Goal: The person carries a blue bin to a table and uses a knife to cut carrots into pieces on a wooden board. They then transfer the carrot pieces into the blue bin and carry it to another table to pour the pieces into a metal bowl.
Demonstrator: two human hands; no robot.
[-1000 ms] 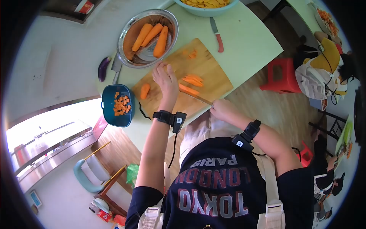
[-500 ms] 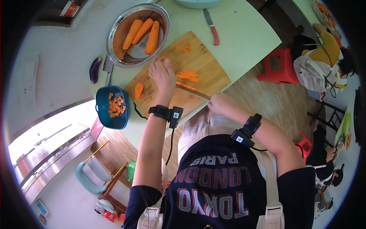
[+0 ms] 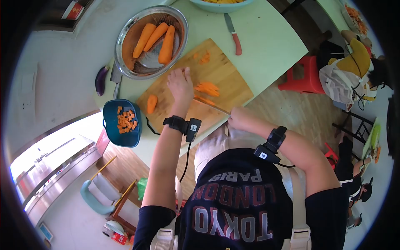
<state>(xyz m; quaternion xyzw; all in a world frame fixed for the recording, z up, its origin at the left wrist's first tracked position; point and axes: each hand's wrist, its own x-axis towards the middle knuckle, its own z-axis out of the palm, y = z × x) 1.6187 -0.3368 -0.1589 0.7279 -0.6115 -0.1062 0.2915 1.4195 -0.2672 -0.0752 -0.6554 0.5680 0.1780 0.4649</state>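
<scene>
My right hand [image 3: 240, 118] is closed round the handle of a knife [image 3: 212, 107], whose blade points left across the wooden cutting board [image 3: 229, 77]. Beyond the blade's far end, my left hand [image 3: 180, 86] is over the board with its fingers bent together; what they hold, if anything, is hidden. Thin carrot slices [image 3: 207, 88] lie in a pile just right of my left hand. On the board's left part is a carrot piece [image 3: 152, 103], and small carrot scraps [image 3: 204, 57] are near its far corner.
A steel bowl [image 3: 119, 54] holds three carrots. Diced carrot fills part of a blue container [image 3: 109, 135]. An eggplant [image 3: 101, 80], a cleaver [image 3: 116, 77] and a red-handled knife [image 3: 235, 38] lie on the table. Beyond are a red stool [image 3: 306, 75] and other people at right.
My left hand's fingers have drawn closer together and bent. The knife remains in my right hand, low over the board. The whole view has shifted slightly.
</scene>
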